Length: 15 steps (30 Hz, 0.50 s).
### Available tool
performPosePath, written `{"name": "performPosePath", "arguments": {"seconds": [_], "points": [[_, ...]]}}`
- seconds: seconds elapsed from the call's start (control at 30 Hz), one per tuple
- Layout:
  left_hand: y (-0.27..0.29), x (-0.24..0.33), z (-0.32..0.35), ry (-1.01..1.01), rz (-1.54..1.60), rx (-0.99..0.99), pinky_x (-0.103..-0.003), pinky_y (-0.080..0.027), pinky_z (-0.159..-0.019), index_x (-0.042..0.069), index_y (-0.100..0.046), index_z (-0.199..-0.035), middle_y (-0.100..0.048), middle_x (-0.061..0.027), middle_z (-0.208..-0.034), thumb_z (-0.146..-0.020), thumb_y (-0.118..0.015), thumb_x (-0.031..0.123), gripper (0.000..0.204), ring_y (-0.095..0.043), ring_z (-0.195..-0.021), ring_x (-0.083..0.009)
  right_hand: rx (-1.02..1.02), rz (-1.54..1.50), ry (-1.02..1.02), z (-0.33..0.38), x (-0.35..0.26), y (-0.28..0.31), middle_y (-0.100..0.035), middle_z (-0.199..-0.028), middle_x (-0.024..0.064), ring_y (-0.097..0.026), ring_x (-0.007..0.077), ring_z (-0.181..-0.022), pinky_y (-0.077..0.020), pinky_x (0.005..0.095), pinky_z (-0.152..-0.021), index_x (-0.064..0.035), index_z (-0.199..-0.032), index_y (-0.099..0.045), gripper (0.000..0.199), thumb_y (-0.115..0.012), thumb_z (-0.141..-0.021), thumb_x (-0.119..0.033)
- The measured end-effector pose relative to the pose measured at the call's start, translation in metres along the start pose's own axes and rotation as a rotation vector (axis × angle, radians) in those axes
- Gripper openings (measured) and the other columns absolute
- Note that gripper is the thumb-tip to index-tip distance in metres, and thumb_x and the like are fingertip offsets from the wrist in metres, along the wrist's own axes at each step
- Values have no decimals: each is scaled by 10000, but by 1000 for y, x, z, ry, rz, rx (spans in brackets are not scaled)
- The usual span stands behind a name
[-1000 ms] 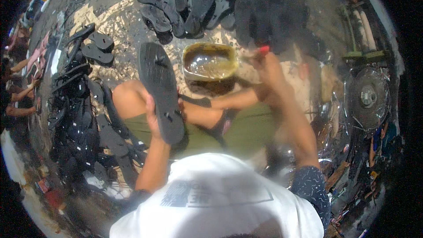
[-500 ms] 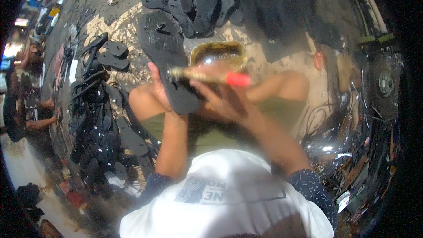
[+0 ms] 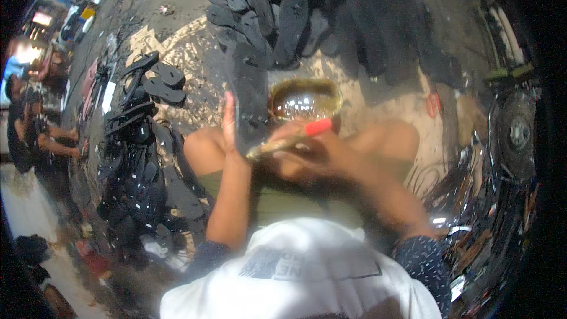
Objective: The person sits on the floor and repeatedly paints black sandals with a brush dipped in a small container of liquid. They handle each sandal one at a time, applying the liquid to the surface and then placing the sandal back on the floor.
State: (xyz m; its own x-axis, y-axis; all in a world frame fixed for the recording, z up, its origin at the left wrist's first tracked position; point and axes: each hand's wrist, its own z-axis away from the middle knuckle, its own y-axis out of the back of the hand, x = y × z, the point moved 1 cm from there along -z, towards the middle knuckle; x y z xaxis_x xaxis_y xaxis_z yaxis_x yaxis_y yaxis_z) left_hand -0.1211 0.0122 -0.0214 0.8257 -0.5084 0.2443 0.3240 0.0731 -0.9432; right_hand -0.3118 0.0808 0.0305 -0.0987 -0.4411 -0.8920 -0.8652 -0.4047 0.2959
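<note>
We note the left hand (image 3: 229,123) gripping a black sole (image 3: 250,99); right hand (image 3: 322,152) clasping a red-handled brush (image 3: 289,137) — glue tin (image 3: 306,100) just beyond.

dim, warm light | glare upper left | motion blur | fisheye edges bent

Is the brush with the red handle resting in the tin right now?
No. The right hand holds the brush against the black sole, outside the tin.
</note>
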Motion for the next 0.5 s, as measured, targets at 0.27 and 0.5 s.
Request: {"name": "performPosePath", "arguments": {"seconds": [0.27, 0.5], "points": [[20, 94, -178, -257, -501, 489, -450, -506, -961, 42, -372, -1433, -551, -195, -1328, -1008, -371, 530, 647, -565, -1188, -335, 613, -7, -279, 13, -31, 48, -608, -1081, 60, -578, 153, -1004, -467, 296, -888, -51, -1139, -572, 264, -680, -899, -84], [66, 178, -120, -305, -1169, 27, -315, -502, -852, 46, -491, -1381, -611, -118, -1278, -950, -611, 399, 570, -621, -1083, -189, 920, 100, -460, 78, 30, 90, -597, -1136, 56, -550, 160, -1031, -411, 300, -958, -4, -1144, -571, 275, -652, -941, -171]]}}
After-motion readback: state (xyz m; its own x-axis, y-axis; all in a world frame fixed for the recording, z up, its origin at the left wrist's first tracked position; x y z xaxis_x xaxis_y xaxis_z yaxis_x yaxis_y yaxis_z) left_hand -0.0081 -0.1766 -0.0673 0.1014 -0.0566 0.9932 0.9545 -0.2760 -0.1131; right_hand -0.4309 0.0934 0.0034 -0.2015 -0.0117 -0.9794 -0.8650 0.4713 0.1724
